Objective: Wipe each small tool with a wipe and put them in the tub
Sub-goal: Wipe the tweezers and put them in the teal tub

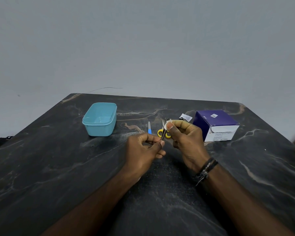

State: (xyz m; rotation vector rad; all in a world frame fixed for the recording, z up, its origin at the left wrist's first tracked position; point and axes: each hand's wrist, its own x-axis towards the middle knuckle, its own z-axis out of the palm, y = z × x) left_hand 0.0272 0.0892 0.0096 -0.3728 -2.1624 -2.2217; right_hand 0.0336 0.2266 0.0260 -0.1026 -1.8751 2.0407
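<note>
Blue tub (100,119) open, nothing visible inside, taken as landmark. Just right of tub on the dark marbled table (41,167): blue-handled small tool (149,128), lying flat, metal tip pointing away. Further right of tub: yellow-handled scissors (161,132), partly hidden behind the hands. Beyond those, torn wipe packet (185,117), then purple-and-white box (216,126), farthest from tub, near table's right edge.

Right of tub and nearer the camera, both hands raised over the table. Left hand (143,150): thumb and forefinger pinched on lower end of thin metal tweezers (163,134), other fingers curled. Right hand (186,142): fingers clamped on small white wipe (168,124), pressed around upper end of tweezers. Dark bracelets (205,169) on right wrist.

Behind tub: plain grey wall (143,40), thin hairline mark just above table's far edge.
</note>
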